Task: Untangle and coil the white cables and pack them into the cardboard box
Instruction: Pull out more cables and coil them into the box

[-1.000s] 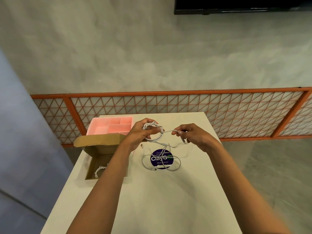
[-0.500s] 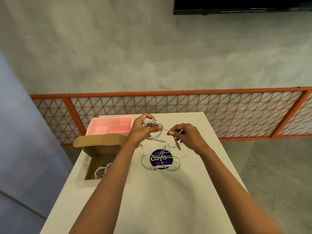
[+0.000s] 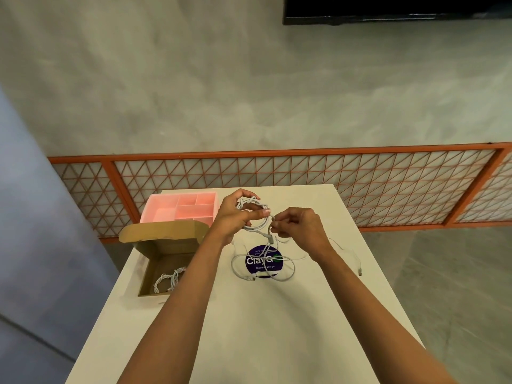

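Observation:
My left hand (image 3: 235, 217) grips a small coil of white cable (image 3: 256, 210) above the table, thumb across the loops. My right hand (image 3: 297, 231) pinches the same cable's free end right beside the coil; its plug hangs down below the fingers. A loose white cable (image 3: 288, 273) lies looped on the table under my hands, over a round purple sticker. Another thin white cable (image 3: 356, 259) trails off to the right. The open cardboard box (image 3: 155, 267) sits at the table's left edge with a coiled white cable (image 3: 169, 279) inside.
A pink divided organiser tray (image 3: 180, 209) stands behind the box at the table's far left. The white table (image 3: 263, 328) ends at an orange lattice railing (image 3: 360, 187). The purple sticker (image 3: 263, 261) marks the table's middle.
My right hand has moved left, closing in on the coil in my left hand, and the free cable end between them has grown short.

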Motion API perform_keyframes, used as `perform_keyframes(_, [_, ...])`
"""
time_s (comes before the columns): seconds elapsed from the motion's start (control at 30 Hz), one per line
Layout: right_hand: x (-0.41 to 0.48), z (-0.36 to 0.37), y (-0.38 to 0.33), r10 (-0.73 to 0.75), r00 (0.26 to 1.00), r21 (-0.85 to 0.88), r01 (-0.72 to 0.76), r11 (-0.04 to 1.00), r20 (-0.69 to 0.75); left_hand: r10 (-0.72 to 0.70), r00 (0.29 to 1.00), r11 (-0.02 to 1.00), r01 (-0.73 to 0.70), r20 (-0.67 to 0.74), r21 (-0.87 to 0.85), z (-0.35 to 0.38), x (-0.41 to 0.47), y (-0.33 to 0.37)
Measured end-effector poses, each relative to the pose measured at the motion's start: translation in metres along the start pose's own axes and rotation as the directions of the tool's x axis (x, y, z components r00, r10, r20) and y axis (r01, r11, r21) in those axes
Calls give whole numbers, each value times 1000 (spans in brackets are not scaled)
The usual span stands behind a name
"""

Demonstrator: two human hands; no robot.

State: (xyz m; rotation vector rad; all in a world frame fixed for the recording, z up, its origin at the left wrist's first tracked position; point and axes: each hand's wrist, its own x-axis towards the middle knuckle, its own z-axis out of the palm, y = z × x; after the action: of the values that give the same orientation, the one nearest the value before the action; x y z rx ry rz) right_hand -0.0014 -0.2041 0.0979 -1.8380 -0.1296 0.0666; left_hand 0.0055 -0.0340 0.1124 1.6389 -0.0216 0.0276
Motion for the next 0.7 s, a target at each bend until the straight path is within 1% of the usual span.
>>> perform_keyframes(0.07, [-1,1,-1,48,998,133,-51,990,32,16,1000,1000,-16,-4,12,2,2,1])
perform_keyframes(0.13, [-1,-1,-2,83,990,201,-104,974,114,29,1000,999,-29,-9,27,2,2,0])
perform_keyframes(0.33, [-2,-1,-4,105,977,210,-143,967,183,35,999,999,-35,-7,41,0,2,-3])
perform_keyframes(0.47, [-3,4,-4,88,986,246,-122,961,143,15,999,998,-17,34,55,-2,5,-5])
perform_keyframes(0.57, [-1,9,-3,111,990,291,-131,948,82,-6,998,998,2,57,70,0,6,-6])
perform_keyframes(0.63, [0,12,-4,126,991,327,-131,936,36,8,999,998,-11,54,68,1,7,-6])
perform_keyframes(0.7, [0,16,-4,143,990,341,-139,930,13,31,998,994,-36,53,101,3,9,-7])
